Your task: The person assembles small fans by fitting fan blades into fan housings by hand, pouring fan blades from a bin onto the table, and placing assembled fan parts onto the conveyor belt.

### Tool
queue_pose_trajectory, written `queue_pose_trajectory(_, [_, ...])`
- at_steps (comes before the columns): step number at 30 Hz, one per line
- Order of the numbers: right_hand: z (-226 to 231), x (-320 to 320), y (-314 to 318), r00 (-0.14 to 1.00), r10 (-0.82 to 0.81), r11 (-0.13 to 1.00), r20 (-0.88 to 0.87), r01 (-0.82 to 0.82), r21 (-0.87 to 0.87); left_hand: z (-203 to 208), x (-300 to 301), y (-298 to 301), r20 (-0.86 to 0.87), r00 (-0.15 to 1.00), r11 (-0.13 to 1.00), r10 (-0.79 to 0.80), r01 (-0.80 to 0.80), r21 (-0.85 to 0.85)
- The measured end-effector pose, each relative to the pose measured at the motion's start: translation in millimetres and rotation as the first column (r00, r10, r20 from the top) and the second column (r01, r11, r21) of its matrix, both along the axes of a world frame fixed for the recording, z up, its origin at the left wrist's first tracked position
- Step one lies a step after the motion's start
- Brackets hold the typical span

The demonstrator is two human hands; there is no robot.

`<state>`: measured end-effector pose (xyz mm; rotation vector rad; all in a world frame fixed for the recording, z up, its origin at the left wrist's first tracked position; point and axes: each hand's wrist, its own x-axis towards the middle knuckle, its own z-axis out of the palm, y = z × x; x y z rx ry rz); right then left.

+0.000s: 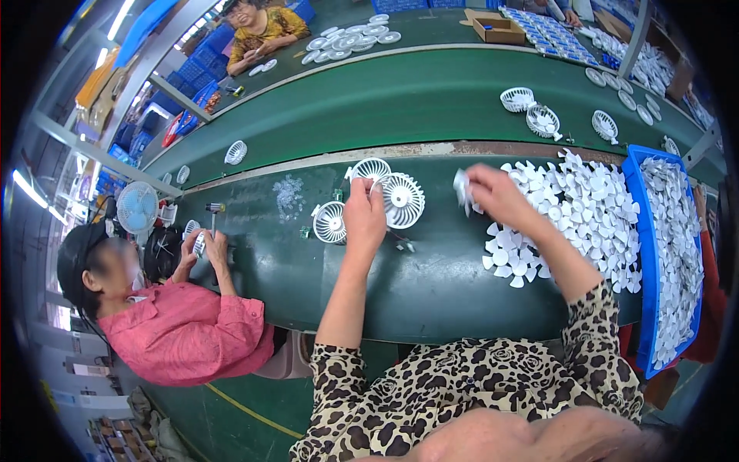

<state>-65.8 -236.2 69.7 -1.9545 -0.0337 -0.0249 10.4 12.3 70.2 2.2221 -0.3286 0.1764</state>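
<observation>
The right hand (493, 199) is narrow, pinching a white blade (462, 190) by its right side above the desk (439, 289), between the cages and the loose blades (570, 204). The held blade, slightly blurred, shows almost edge-on; its long axis runs up and down the view, away from the person, leaning a little. Which of its faces is the front I cannot tell.

The left hand (365, 215) points away from the person, fingers narrow, at the rims of the far cage (374, 166) and right cage (408, 202); whether it grips either I cannot tell. The right cage faces up, its round hub showing and ribs fanning outward; being round, it has no clear long axis. The left cage (329, 222) lies just beside the hand, also face up, its small tab pointing to the far left.

The loose blades lie at mixed angles, close to a blue bin (651, 308) full of more. Clear bits (289, 198) lie left of the cages.
</observation>
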Motion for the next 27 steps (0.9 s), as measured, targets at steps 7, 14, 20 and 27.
queue_pose_trajectory(7, [-50.4,-61.0,37.0,0.976,0.061,0.997,-0.209,-0.048,0.068,-53.9,-9.5,-16.8,-0.408,0.816,0.562,-0.409,-0.127,-0.818])
queue_pose_trajectory(14, [-41.4,-79.1,74.7,0.935,0.308,0.815,0.174,-0.165,-0.555,-60.2,-16.0,-20.1,-0.466,0.731,0.449,-0.499,-0.242,-0.860])
queue_pose_trajectory(20, [-31.0,-70.7,98.0,0.937,0.328,0.715,0.120,-0.163,-0.680,-60.4,-13.9,-11.6,-0.440,0.702,0.390,-0.560,-0.245,-0.887])
queue_pose_trajectory(27, [-23.8,-86.5,95.5,0.958,0.287,0.674,0.024,-0.184,-0.716,-54.8,-13.0,-6.7,-0.369,0.720,0.259,-0.588,-0.264,-0.929])
